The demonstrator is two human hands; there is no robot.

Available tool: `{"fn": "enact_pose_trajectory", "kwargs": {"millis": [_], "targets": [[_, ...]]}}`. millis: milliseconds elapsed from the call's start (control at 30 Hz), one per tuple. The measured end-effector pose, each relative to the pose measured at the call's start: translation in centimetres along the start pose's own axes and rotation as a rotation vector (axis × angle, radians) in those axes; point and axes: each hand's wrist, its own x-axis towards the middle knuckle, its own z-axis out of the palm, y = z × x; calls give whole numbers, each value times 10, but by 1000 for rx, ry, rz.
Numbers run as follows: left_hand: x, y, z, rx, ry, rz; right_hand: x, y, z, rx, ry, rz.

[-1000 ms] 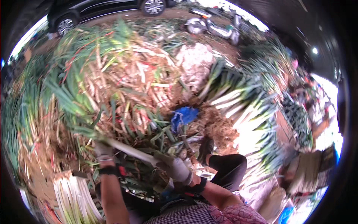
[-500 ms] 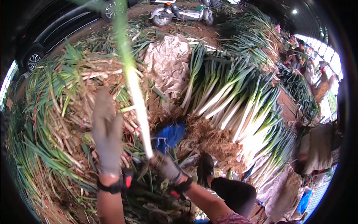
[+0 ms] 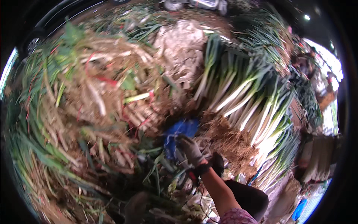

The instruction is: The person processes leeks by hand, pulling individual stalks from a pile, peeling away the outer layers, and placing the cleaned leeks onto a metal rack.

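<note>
A tangled heap of dirty leeks (image 3: pixel 99 99) sprawls on the left. Low down, the left hand (image 3: pixel 136 207) is a dark blur; I can't tell its grip. Next lies a blue sheet (image 3: pixel 182 128), the gloved right hand (image 3: pixel 191 150) at its lower edge, its hold unclear. Further right, white leeks (image 3: pixel 244 98) fan out, brown roots (image 3: pixel 233 143) inward.

Leek heap (image 3: pixel 140 117) left, leek row (image 3: pixel 238 99) right, its root ends (image 3: pixel 238 151) toward the middle — plastic sheet (image 3: pixel 186 127) between the two. Right hand (image 3: pixel 191 150) at the sheet's near edge. Sack (image 3: pixel 179 50) behind the sheet, also between heap and row. Scooter (image 3: pixel 205 3) beyond the sack; car (image 3: pixel 33 45) far left rear — leg (image 3: pixel 248 198) lower right, nearer than the roots.
</note>
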Motion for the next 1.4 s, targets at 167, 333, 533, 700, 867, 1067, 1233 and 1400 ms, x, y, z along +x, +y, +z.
{"fn": "enact_pose_trajectory", "kwargs": {"millis": [167,333,533,700,867,1067,1233,1400], "targets": [[-28,61,-19,-306,-167,-72,-81,86,74,-148,-277,287],[-93,43,-55,-164,-56,160,-96,193,181,-653,-509,293],[-155,41,-104,-287,76,-14,-91,321,243,-1191,-476,186],[-177,28,-131,-352,202,-18,-62,366,263,-1478,-430,-85],[-188,24,-139,-340,281,-32,-59,354,297,-1603,-428,-151],[-175,33,-135,-488,217,55,-69,267,248,-1179,-540,39],[-170,19,-116,-71,461,132,-174,181,282,-783,-509,366],[-111,-62,-92,108,566,93,-224,131,228,-829,-498,262]]}}
